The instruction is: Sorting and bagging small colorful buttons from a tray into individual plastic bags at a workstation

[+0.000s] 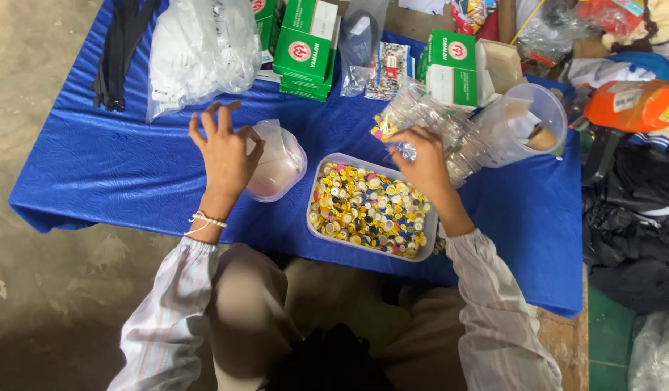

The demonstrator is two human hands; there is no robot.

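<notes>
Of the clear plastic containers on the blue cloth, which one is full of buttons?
The rectangular tub between the hands, packed with yellow, white and dark buttons. The round tub by the left hand and the jug show none.

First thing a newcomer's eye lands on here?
The rectangular tray of mixed buttons, mostly yellow and white, at the centre of the blue cloth. The right hand grips a clear bag of buttons just above it; the left hand hovers, fingers spread, beside a round clear container.
</notes>
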